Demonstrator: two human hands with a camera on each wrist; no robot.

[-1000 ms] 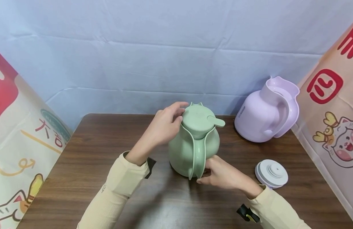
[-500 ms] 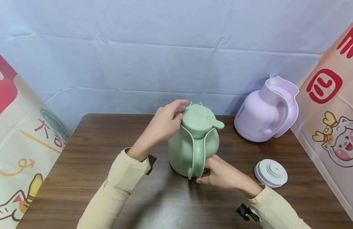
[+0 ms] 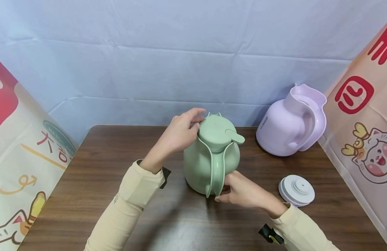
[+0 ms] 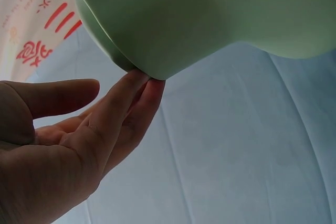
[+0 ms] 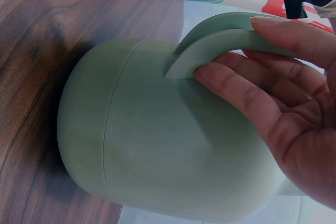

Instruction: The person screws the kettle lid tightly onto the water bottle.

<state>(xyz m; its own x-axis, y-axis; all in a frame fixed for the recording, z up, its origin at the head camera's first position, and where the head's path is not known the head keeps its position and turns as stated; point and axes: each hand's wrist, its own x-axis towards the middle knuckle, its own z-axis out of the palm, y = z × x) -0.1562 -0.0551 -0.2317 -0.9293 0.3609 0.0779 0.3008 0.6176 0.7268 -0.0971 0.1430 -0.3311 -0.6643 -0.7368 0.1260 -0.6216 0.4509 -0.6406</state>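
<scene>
A green insulated jug stands upright on the table, its lid seated in the top and the handle facing the near side. My left hand is at the left of the lid. In the left wrist view its fingertips touch the jug's rim, while the thumb stays apart from it. Low on the handle, my right hand grips with fingers through the loop; the right wrist view has the thumb on the handle's outer side. The left hand's farther fingers are partly hidden in the head view.
To the right at the back, a lilac jug stands with its top uncovered. A white and lilac lid lies on the brown wooden table in front of it. Blue cloth hangs behind, and printed sheets flank both sides.
</scene>
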